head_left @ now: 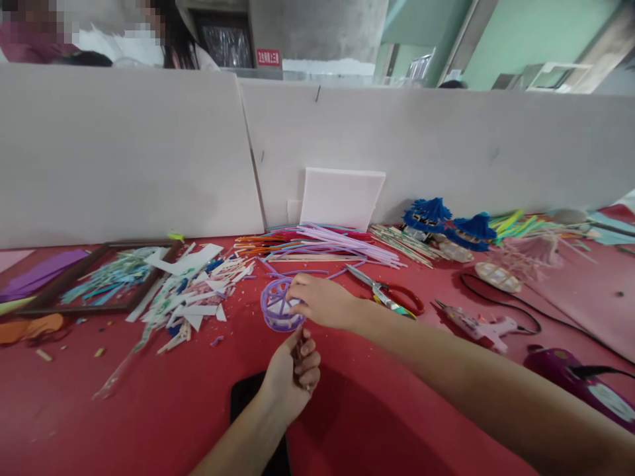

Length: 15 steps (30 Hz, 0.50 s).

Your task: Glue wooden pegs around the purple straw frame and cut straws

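On the red table lies a small round frame (272,320) of purple pipe cleaners, with spokes and pale pieces inside. My right hand (322,301) reaches over its right side, fingers curled down and pinched at its rim; the fingertips are partly hidden. Just below, my left hand (295,373) is closed, palm up, around a thin brownish thing that mostly hides in the fingers. A dark flat phone-like slab (245,393) lies beneath my left wrist.
Behind the frame lie lilac pipe cleaners (342,241). Scissors (387,291), a pink glue gun (479,325) with a cord and a purple device (578,383) are on the right. Paper scraps (198,291) and a brown picture frame (54,305) lie left. A white partition (421,145) stands behind.
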Each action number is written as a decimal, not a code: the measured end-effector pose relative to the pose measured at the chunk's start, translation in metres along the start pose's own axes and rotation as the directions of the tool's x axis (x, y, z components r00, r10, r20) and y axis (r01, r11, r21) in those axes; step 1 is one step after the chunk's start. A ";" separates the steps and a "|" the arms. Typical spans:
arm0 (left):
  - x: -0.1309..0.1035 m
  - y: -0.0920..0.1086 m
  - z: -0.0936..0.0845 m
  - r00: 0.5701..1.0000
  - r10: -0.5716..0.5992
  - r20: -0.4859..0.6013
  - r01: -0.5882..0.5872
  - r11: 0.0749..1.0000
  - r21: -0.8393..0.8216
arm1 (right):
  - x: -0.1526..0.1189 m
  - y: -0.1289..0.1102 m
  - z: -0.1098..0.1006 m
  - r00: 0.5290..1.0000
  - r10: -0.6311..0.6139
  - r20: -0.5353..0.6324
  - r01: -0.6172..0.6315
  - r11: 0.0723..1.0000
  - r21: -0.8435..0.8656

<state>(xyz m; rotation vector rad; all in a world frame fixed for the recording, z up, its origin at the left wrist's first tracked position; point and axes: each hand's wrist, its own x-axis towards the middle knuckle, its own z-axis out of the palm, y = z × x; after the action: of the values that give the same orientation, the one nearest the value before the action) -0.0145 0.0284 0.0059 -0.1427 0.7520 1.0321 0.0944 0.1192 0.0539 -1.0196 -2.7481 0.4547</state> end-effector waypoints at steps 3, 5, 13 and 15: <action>0.001 0.001 -0.002 1.000 0.000 0.005 0.000 0.999 0.051 | 0.001 0.003 0.009 0.999 -0.040 0.004 0.040 0.999 -0.003; 0.002 0.001 -0.003 1.000 0.004 0.013 -0.005 0.997 0.077 | 0.000 0.003 0.011 0.998 -0.055 0.000 0.055 0.998 -0.016; 0.004 0.003 -0.007 0.996 -0.070 0.060 0.059 0.984 0.169 | 0.000 0.024 -0.013 0.979 0.037 -0.202 -0.048 0.997 -0.054; 0.004 0.005 -0.007 0.995 -0.077 0.067 0.064 0.983 0.174 | 0.000 0.040 -0.016 0.960 0.117 -0.255 -0.136 0.989 -0.059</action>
<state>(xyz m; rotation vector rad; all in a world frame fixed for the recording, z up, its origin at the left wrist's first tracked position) -0.0206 0.0311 -0.0004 0.0169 0.7605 0.8958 0.1230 0.1511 0.0555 -1.1875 -2.5025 0.2214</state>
